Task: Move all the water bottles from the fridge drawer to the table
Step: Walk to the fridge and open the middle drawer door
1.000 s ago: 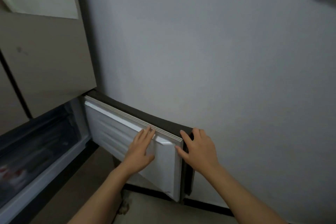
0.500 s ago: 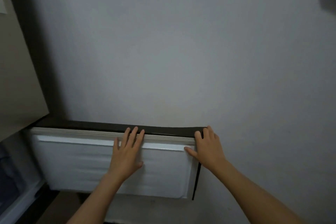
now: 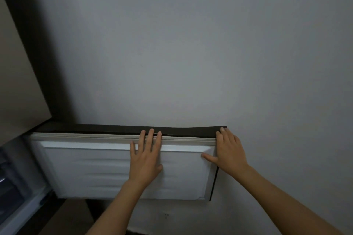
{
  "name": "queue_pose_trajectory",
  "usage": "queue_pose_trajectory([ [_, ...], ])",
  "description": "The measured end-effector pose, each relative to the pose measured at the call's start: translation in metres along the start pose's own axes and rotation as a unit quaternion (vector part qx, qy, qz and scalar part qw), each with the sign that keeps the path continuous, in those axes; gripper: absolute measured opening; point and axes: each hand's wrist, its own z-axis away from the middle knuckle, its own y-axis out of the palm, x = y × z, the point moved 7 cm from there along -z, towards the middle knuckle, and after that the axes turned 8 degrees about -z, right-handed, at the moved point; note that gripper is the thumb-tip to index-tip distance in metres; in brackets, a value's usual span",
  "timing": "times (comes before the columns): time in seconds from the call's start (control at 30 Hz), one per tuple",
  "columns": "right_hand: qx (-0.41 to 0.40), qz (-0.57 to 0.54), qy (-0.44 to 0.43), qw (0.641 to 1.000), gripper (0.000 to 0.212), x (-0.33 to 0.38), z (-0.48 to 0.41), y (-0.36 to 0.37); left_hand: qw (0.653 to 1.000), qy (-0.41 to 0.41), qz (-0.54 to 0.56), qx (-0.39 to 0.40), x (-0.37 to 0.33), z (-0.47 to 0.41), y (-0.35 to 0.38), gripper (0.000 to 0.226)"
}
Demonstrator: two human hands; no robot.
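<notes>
While my left hand [image 3: 146,160] lies flat on the white inner face of the fridge door [image 3: 86,170], fingers straight and slightly spread, tips at the gasket [image 3: 86,136], my right hand [image 3: 230,155] clasps the door's free corner, thumb on the liner, fingers curled over the dark top edge. The swung-out door stands just before the grey wall [image 3: 191,53]. The fridge drawer [image 3: 11,183] shows dimly at the lower left edge; whether water bottles lie in it I cannot tell.

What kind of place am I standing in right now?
Probably a home kitchen, right by a wall. The clues are an open fridge door with a white moulded liner and rubber gasket, the open fridge compartment at left, and a plain pale wall behind.
</notes>
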Motion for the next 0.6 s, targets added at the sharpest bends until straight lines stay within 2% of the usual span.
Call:
queue_pose_trajectory([
  [0.1,-0.056,-0.057,-0.042,0.996,0.091,0.016,-0.011,-0.017,1.000,-0.001,-0.020,-0.006,0.001,-0.001,-0.010,0.120],
  [0.2,-0.117,-0.116,-0.142,0.976,0.074,0.060,-0.021,-0.034,0.999,-0.026,0.001,-0.037,0.014,0.007,-0.020,0.108],
  [0.27,-0.132,-0.155,-0.220,0.954,0.064,0.095,-0.024,-0.038,0.993,-0.091,0.043,-0.058,0.032,0.024,-0.024,0.090],
  [0.33,-0.134,-0.182,-0.280,0.933,0.060,0.125,-0.024,-0.034,0.986,-0.157,0.047,-0.040,0.051,0.049,-0.022,0.075],
  [0.47,-0.095,-0.196,-0.357,0.908,0.056,0.174,-0.012,-0.008,0.953,-0.296,0.058,-0.014,0.082,0.115,-0.018,0.072],
  [0.6,-0.070,-0.243,-0.439,0.862,0.050,0.223,0.014,0.010,0.891,-0.454,0.015,0.017,0.101,0.196,-0.026,0.069],
])
